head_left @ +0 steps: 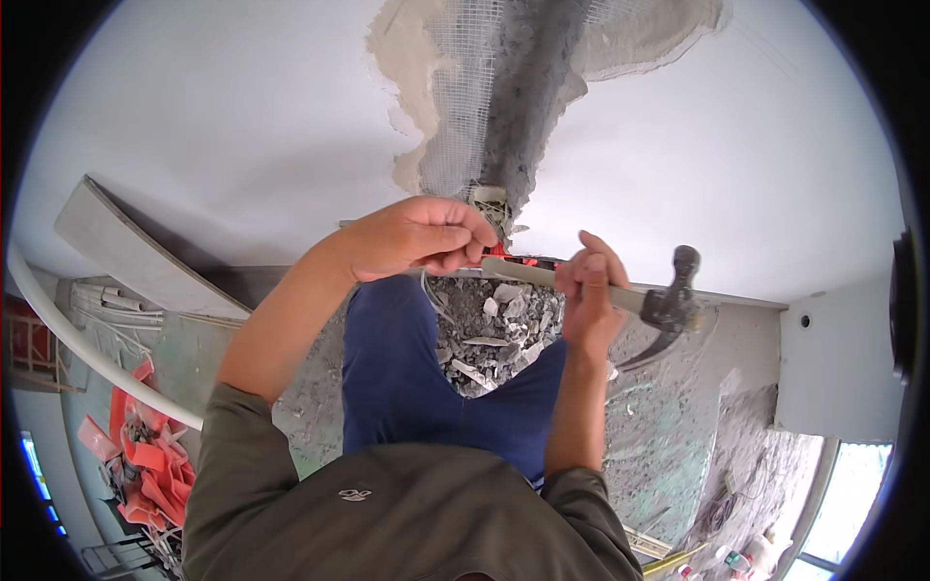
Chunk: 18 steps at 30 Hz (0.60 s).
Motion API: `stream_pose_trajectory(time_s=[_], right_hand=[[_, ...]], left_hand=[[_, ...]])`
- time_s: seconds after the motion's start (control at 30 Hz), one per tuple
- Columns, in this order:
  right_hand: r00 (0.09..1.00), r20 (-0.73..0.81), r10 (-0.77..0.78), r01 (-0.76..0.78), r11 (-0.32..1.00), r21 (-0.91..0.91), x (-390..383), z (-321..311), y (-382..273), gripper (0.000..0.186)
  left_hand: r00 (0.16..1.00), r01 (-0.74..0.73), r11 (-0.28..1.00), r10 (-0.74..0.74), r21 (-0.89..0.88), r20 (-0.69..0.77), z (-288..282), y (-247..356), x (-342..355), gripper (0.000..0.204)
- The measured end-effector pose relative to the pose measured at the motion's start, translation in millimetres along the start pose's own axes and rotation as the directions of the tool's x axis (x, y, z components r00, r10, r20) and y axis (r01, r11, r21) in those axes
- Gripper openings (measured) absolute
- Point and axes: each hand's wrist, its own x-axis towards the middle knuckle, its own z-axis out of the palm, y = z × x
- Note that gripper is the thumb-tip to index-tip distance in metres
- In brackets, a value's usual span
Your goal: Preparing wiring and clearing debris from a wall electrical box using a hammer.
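Note:
My right hand [589, 305] is wrapped round the handle of a claw hammer [666, 308], whose dark metal head points right. The handle lies nearly level, its butt end reaching toward my left hand [421, 237]. That hand has its thumb and fingers pressed together in a pinch beside a small red piece [496, 250] at the foot of the wall. Whether the fingers hold the red piece or something else is hidden. Just above them a chased groove [523, 92] runs up the white wall, with bare grey masonry and mesh along its side.
Broken rubble [499, 329] lies between my knees. A grey board [145, 247] leans on the wall at left, near a curved white pipe [107, 363]. Red crumpled material [155, 465] sits on the dusty floor at lower left. A white box-like panel [835, 349] stands at right.

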Motion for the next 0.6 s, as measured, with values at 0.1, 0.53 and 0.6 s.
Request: stream_pose_trajectory(time_s=[0.1, 0.53, 0.6], right_hand=[[1.0, 0.004, 0.02, -0.019, 0.992, -0.121, -5, 3, 14, 0.027], [0.961, 0.165, 0.22, -0.129, 0.89, -0.437, -33, -3, 59, 0.022], [0.955, 0.122, 0.271, -0.193, 0.878, -0.439, -37, -5, 70, 0.022]], left_hand=[[0.992, 0.096, 0.993, -0.09, -0.065, 0.094, 3, -13, 14, 0.027], [0.962, 0.208, 0.736, -0.272, -0.644, -0.001, -12, -91, 46, 0.037], [0.953, 0.255, 0.68, -0.298, -0.688, 0.058, -14, -100, 41, 0.042]])
